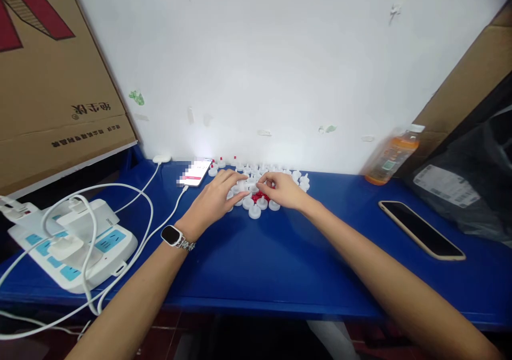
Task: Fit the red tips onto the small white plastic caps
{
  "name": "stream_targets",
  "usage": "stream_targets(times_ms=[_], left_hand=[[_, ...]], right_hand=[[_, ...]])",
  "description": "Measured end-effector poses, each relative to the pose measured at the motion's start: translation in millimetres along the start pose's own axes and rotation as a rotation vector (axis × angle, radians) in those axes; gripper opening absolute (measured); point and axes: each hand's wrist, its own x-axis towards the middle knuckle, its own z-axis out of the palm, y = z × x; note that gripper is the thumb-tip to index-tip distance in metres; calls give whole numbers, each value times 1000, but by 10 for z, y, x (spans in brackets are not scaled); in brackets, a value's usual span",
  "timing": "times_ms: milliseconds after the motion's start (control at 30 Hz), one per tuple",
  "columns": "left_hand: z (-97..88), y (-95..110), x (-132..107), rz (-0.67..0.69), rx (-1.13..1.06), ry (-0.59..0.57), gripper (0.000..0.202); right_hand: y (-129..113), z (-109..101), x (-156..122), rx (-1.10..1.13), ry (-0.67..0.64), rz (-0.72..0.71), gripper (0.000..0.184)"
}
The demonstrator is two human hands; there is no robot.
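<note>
My left hand (218, 193), with a watch on its wrist, curls its thumb and forefinger around a white nozzle cap (250, 184) above the pile. Facing it from the right, my right hand (283, 189) has thumb and forefinger pinched together close to that cap. What sits in this pinch is too small to make out. Around and below both hands lie several more white nozzle caps (255, 212), with small red tips (261, 195) heaped among them. Several caps with red tips on them (221, 162) stand at the back left, near the wall.
A lit phone (196, 172) on a cable leans left of the pile. A white power strip (116, 256) with plugs and looping cables takes up the left side of the blue table (256, 274). At right are a dark phone (422, 229), an orange drink bottle (394, 157) and a dark plastic bag (476, 173).
</note>
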Motion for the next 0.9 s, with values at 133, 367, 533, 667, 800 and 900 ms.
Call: stream_targets(times_ms=[133,367,533,667,800,900], left_hand=[[33,-11,-8,-38,-18,20,34],[11,-130,-14,-284,-142,248,49],[-40,-311,-63,-442,-15,244,32],[-36,-341,-88,-502,71,139,26],[-21,-314,-92,-505,82,126,27],[-19,-312,-86,-522,52,125,29]], right_hand=[[-122,11,0,242,3,-63,29],[-365,122,373,474,97,-224,17],[-194,299,982,181,156,-112,6],[-66,516,1321,-26,90,-72,11],[-112,638,1442,-209,-49,-171,17],[-166,626,1495,-262,-168,-195,11]])
